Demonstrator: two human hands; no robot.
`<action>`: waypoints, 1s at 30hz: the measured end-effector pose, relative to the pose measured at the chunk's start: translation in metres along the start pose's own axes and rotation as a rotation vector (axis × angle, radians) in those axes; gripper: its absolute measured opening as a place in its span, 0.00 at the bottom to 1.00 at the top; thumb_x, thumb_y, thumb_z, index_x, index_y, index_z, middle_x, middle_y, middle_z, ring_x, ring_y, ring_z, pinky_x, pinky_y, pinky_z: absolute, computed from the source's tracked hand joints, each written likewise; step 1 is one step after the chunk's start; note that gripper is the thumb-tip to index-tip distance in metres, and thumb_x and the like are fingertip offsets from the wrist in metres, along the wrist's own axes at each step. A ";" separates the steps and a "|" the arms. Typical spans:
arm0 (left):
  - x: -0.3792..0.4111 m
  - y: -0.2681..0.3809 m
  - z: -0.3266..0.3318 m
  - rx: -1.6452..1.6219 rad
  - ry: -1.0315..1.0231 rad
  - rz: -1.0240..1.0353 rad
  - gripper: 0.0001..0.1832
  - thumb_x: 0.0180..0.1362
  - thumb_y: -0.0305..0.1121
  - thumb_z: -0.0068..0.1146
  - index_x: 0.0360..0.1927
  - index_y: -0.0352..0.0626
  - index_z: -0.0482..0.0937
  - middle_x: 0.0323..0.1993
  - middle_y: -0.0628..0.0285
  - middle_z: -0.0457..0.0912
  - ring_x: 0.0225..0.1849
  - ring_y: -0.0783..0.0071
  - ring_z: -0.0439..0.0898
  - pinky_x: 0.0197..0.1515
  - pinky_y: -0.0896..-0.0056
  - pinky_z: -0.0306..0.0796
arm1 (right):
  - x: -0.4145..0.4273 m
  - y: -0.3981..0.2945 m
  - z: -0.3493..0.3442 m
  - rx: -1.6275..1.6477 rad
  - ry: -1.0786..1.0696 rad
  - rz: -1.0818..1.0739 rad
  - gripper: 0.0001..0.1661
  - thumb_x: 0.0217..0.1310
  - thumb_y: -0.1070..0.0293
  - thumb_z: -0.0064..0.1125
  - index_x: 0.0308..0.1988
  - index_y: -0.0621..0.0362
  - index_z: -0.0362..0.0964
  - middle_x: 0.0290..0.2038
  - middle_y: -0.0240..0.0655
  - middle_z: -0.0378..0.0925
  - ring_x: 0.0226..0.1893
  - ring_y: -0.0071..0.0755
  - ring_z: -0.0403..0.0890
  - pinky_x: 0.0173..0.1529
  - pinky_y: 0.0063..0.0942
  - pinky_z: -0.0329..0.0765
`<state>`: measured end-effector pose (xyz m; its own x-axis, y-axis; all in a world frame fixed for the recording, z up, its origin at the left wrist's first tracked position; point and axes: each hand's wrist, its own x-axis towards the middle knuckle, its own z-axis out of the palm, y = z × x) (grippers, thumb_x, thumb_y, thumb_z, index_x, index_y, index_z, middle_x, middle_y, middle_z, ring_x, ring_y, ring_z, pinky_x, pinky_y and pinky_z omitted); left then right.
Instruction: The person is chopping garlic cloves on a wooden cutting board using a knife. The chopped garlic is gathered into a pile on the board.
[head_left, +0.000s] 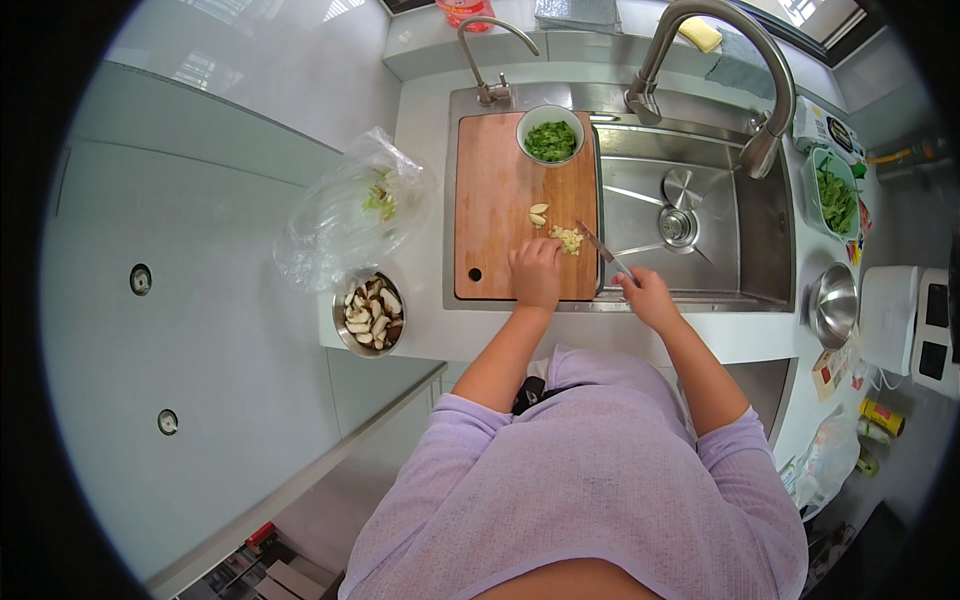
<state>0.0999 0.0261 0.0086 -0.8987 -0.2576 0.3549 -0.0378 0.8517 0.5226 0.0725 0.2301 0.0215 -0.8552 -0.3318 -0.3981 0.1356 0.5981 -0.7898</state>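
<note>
My right hand (646, 297) is closed round the grey handle of a kitchen knife (601, 246), whose blade points up and left over the right edge of the wooden cutting board (487, 195). Chopped garlic (568, 240) lies in a small heap just left of the blade. My left hand (535, 271) rests on the board with its fingertips at the heap's left side; whether they pinch a piece cannot be seen. Peeled garlic cloves (538, 215) lie above that hand. At the board's top stands a white bowl (550, 136) of chopped greens.
The steel sink (645, 225) adjoins the board, with a large faucet (784, 82) arching over it. Left are a clear plastic bag (330, 225) with scraps and a metal bowl (370, 313) of sliced mushrooms. Right are a basket of leaves (834, 196) and a steel bowl (833, 306).
</note>
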 end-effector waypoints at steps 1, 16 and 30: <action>0.001 0.002 0.000 -0.008 0.004 -0.012 0.06 0.48 0.28 0.59 0.32 0.45 0.81 0.31 0.66 0.77 0.36 0.65 0.75 0.40 0.62 0.63 | 0.002 -0.001 0.001 0.202 -0.103 0.117 0.14 0.64 0.61 0.49 0.36 0.60 0.74 0.15 0.28 0.65 0.14 0.27 0.66 0.20 0.29 0.64; -0.003 -0.018 -0.004 -0.092 -0.086 -0.017 0.05 0.48 0.27 0.60 0.31 0.43 0.81 0.31 0.60 0.79 0.35 0.63 0.76 0.40 0.61 0.66 | -0.002 -0.020 0.003 0.466 -0.275 0.356 0.16 0.67 0.59 0.46 0.32 0.59 0.72 0.15 0.24 0.63 0.14 0.17 0.59 0.17 0.20 0.55; -0.034 -0.021 -0.009 -0.051 -0.118 -0.144 0.07 0.46 0.28 0.62 0.31 0.40 0.80 0.31 0.59 0.77 0.36 0.58 0.75 0.40 0.61 0.70 | -0.020 -0.023 0.031 -0.408 0.017 -0.191 0.13 0.64 0.61 0.45 0.33 0.59 0.67 0.20 0.50 0.75 0.22 0.56 0.77 0.27 0.50 0.72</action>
<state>0.1350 0.0127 -0.0072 -0.9309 -0.3171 0.1815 -0.1503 0.7851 0.6008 0.1019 0.2002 0.0328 -0.8543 -0.4542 -0.2529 -0.2308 0.7673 -0.5983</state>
